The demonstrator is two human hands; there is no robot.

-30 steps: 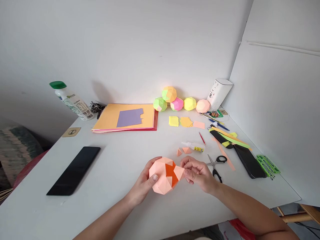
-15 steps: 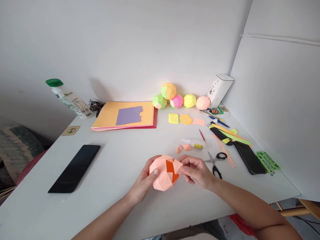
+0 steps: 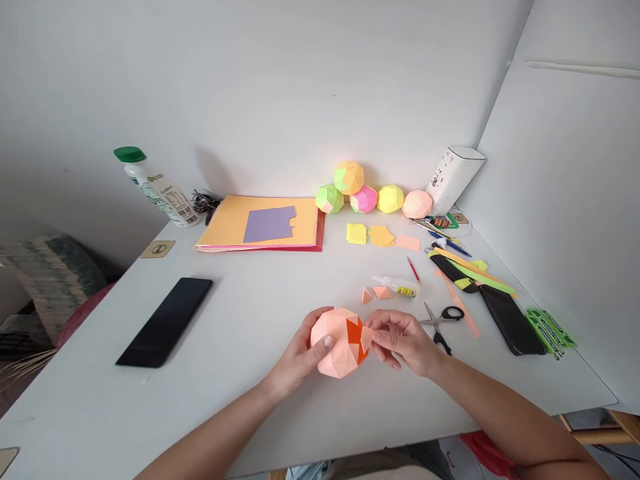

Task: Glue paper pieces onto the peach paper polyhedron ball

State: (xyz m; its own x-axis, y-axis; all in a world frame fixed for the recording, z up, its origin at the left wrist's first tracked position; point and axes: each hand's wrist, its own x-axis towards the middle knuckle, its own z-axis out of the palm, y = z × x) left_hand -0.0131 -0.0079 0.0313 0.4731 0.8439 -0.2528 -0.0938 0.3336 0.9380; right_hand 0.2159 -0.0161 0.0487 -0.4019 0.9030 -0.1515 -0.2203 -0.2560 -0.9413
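My left hand [image 3: 305, 350] is wrapped round a peach faceted paper ball [image 3: 333, 343], its thumb lying on the front facets. On the ball's right side is a jagged opening that shows an orange inside. Between the thumb and fingers of my right hand [image 3: 404, 340] is a small peach paper piece [image 3: 367, 337], held at the right edge of that opening. Whether the piece touches the ball's edge I cannot tell. Two small folded peach pieces [image 3: 383, 293] lie just behind the ball, beside a glue tube [image 3: 404, 291].
Scissors [image 3: 438, 327] lie right of my right hand. Farther right are a black phone [image 3: 510, 323], a cutter and paper strips. Several finished paper balls [image 3: 390, 199] stand by the wall. A paper stack [image 3: 230, 227], a bottle [image 3: 163, 193] and a black tablet [image 3: 167, 323] occupy the left.
The small piece has come lower and lies more to the right side of the opening. The whole view has shifted, so the table's things appear farther right.
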